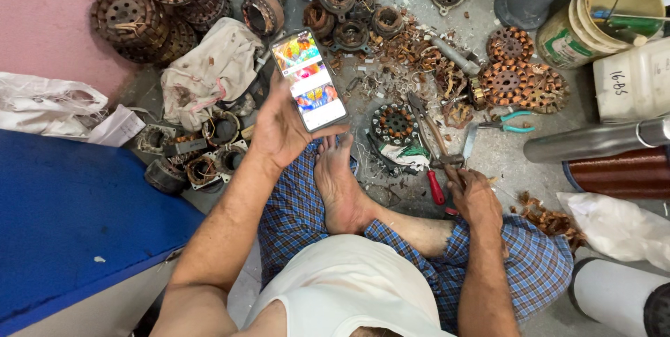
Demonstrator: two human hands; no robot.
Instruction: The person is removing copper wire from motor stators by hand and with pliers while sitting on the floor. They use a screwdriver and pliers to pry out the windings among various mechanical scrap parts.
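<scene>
A lit smartphone [309, 79] is gripped in the left hand [279, 128]. A hammer handle [441, 150] is clasped by the right hand [474, 197], beside a wound stator [395, 125]. Green-handled tools [624, 21] are held in a yellow bucket [572, 33].

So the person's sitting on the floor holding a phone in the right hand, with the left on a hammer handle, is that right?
Not quite: the hands are swapped. The head view shows the phone held up in the left hand, while the right hand rests on the hammer handle. The person is sitting on the floor.
</scene>
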